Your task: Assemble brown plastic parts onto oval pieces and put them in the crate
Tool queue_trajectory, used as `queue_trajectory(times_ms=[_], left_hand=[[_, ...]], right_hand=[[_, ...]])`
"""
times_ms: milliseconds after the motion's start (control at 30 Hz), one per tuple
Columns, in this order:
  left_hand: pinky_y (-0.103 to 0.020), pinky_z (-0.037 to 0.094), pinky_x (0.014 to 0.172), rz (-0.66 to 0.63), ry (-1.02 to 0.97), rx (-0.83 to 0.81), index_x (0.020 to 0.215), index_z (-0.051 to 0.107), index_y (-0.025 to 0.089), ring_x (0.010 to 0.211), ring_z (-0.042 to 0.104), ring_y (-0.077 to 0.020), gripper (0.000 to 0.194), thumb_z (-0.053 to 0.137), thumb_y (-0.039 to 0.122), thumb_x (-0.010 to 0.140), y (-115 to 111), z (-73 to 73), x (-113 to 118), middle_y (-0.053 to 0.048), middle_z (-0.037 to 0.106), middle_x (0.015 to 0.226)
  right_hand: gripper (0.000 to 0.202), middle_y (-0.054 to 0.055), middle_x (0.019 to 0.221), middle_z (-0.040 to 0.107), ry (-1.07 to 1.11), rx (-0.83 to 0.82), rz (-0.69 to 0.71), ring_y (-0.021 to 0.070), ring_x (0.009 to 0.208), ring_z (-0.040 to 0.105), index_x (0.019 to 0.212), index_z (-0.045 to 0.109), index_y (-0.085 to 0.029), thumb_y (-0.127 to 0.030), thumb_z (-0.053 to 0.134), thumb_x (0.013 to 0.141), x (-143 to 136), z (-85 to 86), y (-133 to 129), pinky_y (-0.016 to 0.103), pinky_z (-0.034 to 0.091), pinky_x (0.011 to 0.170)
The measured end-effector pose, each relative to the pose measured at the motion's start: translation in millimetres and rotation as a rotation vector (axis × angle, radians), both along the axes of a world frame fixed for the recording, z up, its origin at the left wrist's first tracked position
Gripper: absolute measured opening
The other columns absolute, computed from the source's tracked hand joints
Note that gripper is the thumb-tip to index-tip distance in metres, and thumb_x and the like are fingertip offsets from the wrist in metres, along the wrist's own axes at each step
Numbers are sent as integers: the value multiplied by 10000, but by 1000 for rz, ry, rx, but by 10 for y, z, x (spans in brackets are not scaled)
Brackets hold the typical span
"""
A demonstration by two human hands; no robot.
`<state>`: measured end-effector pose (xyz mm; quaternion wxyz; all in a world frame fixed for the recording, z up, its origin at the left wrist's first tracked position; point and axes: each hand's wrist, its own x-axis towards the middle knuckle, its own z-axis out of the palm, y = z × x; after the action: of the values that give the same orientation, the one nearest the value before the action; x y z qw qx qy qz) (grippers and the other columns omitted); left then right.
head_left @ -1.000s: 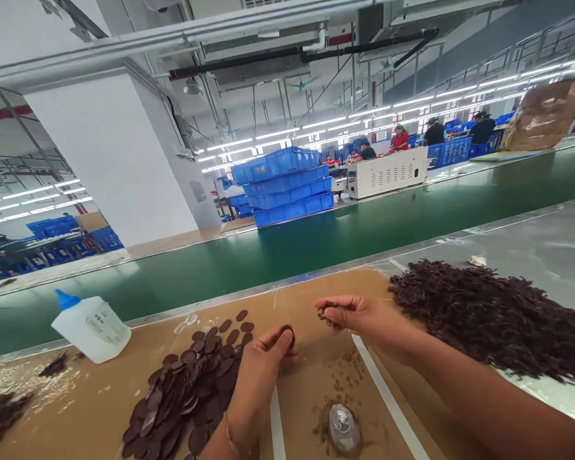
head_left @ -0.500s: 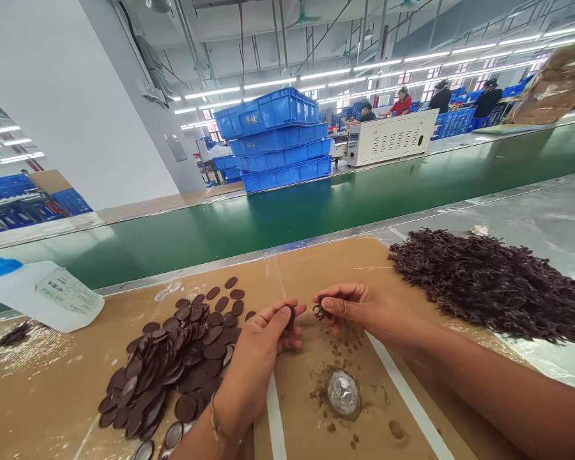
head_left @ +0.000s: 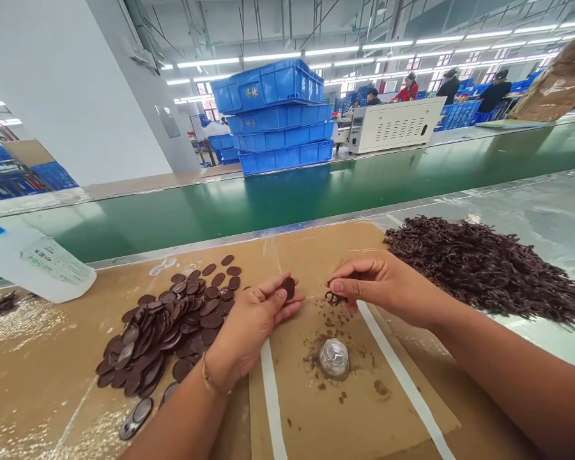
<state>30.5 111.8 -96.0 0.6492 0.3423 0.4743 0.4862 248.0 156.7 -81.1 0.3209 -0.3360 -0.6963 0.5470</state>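
Between thumb and fingers, my left hand (head_left: pixel 263 310) grips a dark brown oval disc (head_left: pixel 289 287). My right hand (head_left: pixel 374 284) pinches a small dark brown branched piece (head_left: pixel 334 296), a short gap to the right of the disc. Below and between both hands, a silvery domed lump (head_left: pixel 334 358) sits on brown paper with dark spots around it. A heap of similar oval discs (head_left: pixel 172 319) lies left of my left hand. Right of my right hand is a big pile of dark branched pieces (head_left: pixel 479 268).
A white bottle with a blue tip (head_left: pixel 38 262) lies at the left edge. Behind the worktop runs a green conveyor belt (head_left: pixel 182 217). Stacked blue crates (head_left: pixel 280 121) and a cream metal box (head_left: pixel 395 126) stand beyond it. Several people work in the background.
My hands have moved slightly apart. The disc in my left hand now turns its flat face more toward me, and the branched piece is lower in my right fingers. The view has tilted downward.
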Motion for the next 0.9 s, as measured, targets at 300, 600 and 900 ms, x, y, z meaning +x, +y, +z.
queue_trajectory(times_ms=[300, 600, 900], left_hand=[[-260, 605, 845, -85, -67, 114, 1191, 546, 107, 932, 694, -201, 372, 657, 88, 836, 89, -147, -54, -114, 643, 1120], [-255, 601, 849, -106, -27, 101, 1167, 555, 95, 945, 695, -208, 438, 723, 67, 763, 106, -149, -29, -130, 625, 1142], [-248, 599, 834, -123, 13, 132, 1142, 581, 108, 940, 691, -201, 431, 747, 100, 744, 109, -166, -18, -97, 621, 1121]], right_hand=[[186, 38, 765, 715, -209, 209, 147, 142, 674, 629, 843, 758, -171, -347, 708, 814, -40, 129, -275, 253, 461, 567], [116, 23, 764, 726, -264, 252, 209, 142, 705, 669, 788, 743, -158, -259, 696, 821, -115, 94, -351, 259, 508, 641], [85, 18, 757, 719, -286, 322, 202, 127, 692, 658, 791, 745, -151, -213, 691, 815, -127, 80, -364, 242, 510, 646]])
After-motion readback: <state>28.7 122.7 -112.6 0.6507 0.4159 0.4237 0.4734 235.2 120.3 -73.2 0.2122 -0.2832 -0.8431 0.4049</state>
